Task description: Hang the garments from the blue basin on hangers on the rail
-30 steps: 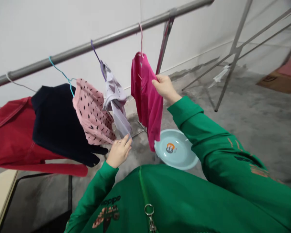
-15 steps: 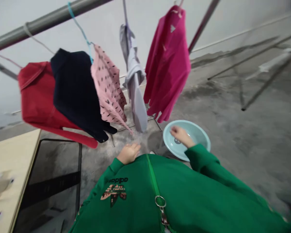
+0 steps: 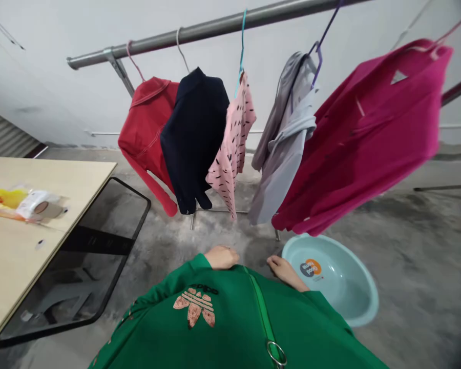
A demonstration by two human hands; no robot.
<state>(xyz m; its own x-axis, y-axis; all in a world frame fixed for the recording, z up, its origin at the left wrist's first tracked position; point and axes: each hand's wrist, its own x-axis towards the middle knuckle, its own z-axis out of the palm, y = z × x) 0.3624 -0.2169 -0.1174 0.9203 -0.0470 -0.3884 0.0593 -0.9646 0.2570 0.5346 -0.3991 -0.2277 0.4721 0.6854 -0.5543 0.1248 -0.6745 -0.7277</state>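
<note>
Both hands sit low against the green jacket, empty, so the hanging work looks paused between garments, judging by how things lie. The left hand (image 3: 222, 257) rests loosely curled at the chest, holding nothing; the right hand (image 3: 285, 270) is half open, fingers relaxed, also holding nothing, with its fingertips just beside the near rim of the pale blue basin (image 3: 363, 307) on the floor. The basin, to the right of the right hand, appears to hold no clothing that can be seen.

Above and ahead of the hands, five garments hang from the rail (image 3: 200, 32): the magenta shirt (image 3: 364, 148) up and to the right, the grey shirt (image 3: 282, 148) straight above, then the pink spotted top (image 3: 230, 148), the dark top (image 3: 195, 138) and the red shirt (image 3: 146, 128) up and to the left. A counter (image 3: 19, 241) lies well to the left of the left hand.

Any further move would call for a short reach by the right hand to the basin.
</note>
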